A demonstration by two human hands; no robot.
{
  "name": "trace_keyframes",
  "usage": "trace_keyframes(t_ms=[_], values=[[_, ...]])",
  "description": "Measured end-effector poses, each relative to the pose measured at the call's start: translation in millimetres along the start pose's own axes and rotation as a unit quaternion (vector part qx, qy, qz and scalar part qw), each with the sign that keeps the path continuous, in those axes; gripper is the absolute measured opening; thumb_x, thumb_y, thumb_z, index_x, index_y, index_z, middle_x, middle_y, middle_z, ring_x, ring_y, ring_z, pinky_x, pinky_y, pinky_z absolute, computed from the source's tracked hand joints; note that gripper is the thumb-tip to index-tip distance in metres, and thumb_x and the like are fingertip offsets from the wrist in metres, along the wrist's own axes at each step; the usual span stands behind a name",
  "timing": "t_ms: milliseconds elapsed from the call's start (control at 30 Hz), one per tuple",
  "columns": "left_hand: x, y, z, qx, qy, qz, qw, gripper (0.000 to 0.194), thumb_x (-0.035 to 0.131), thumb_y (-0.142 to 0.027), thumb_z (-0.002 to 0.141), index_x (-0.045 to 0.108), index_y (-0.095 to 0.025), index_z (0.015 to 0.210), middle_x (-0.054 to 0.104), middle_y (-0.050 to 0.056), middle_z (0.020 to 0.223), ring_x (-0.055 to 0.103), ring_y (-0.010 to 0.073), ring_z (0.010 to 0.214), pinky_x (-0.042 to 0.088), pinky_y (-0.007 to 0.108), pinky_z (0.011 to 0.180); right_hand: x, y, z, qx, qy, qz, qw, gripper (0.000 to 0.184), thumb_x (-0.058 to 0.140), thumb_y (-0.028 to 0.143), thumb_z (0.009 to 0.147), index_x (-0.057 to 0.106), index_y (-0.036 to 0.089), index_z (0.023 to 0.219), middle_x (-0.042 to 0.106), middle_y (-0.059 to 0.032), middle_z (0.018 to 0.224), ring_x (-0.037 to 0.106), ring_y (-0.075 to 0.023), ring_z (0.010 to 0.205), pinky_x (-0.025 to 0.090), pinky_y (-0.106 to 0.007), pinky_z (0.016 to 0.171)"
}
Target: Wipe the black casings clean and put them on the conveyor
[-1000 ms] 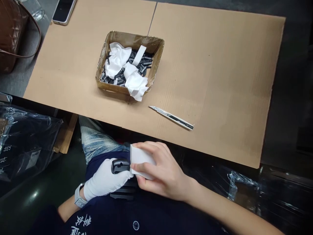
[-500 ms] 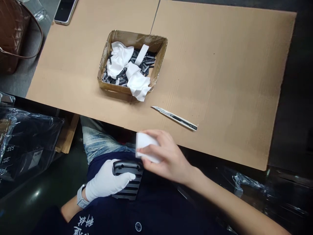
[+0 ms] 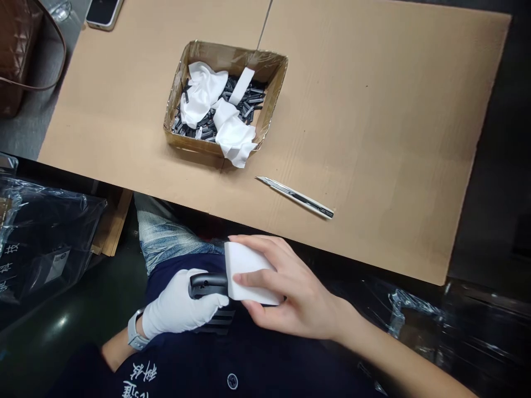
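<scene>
My left hand [image 3: 178, 304], in a white glove, is closed around a black plastic part [image 3: 209, 284] with a rounded edge, small screw holes and slots lower down. The part is held in front of my torso, below the table edge. My bare right hand [image 3: 286, 282] grips a white sponge block [image 3: 251, 271] between fingers and thumb. The block's left side is against or just over the right end of the black part, hiding that end; whether they touch I cannot tell exactly.
On the cardboard-covered table [image 3: 373, 138] stands a taped cardboard box [image 3: 194, 145] holding many small black pieces and white cloths [image 3: 203, 91]. A utility knife [image 3: 296, 196] lies nearer me. A phone [image 3: 103, 12] and brown bag [image 3: 19, 55] are at upper left, plastic-wrapped goods [image 3: 45, 237] at lower left.
My right hand has brought the white sponge block down onto or over the black part's right end, which was uncovered before. My left hand stays almost in place. The view has shifted slightly.
</scene>
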State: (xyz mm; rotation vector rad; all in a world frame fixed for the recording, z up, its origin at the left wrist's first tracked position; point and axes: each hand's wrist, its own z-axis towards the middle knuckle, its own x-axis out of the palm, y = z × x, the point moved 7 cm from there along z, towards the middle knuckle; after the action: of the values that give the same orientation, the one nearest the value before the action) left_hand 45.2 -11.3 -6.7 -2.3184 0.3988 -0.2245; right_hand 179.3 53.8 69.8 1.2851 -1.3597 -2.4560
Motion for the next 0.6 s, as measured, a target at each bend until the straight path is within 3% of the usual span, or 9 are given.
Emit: trace_keyframes(t_ms=[200, 600], values=[[3.4, -2, 2, 0.033, 0.011, 0.030, 0.999, 0.018, 0.058, -0.029, 0.075, 0.052, -0.017, 0.064, 0.056, 0.000, 0.063, 0.048, 0.0120, 0.060, 0.043, 0.025, 0.058, 9, 7, 0, -0.010, -0.002, -0.018, 1.000, 0.011, 0.060, 0.018, 0.073, 0.061, 0.020, 0.084, 0.059, -0.0153, 0.113, 0.059, -0.0245, 0.098, 0.052, -0.041, 0.075], [1.8, 1, 5, 0.025, -0.001, 0.022, 0.999, 0.019, 0.058, -0.030, 0.076, 0.064, -0.012, 0.079, 0.069, 0.008, 0.080, 0.062, 0.0193, 0.076, 0.051, 0.030, 0.073, 17, -1, 0, 0.018, 0.012, 0.001, 1.000, 0.009, 0.059, 0.019, 0.072, 0.062, 0.020, 0.081, 0.061, -0.0131, 0.109, 0.059, -0.0229, 0.094, 0.051, -0.039, 0.075]])
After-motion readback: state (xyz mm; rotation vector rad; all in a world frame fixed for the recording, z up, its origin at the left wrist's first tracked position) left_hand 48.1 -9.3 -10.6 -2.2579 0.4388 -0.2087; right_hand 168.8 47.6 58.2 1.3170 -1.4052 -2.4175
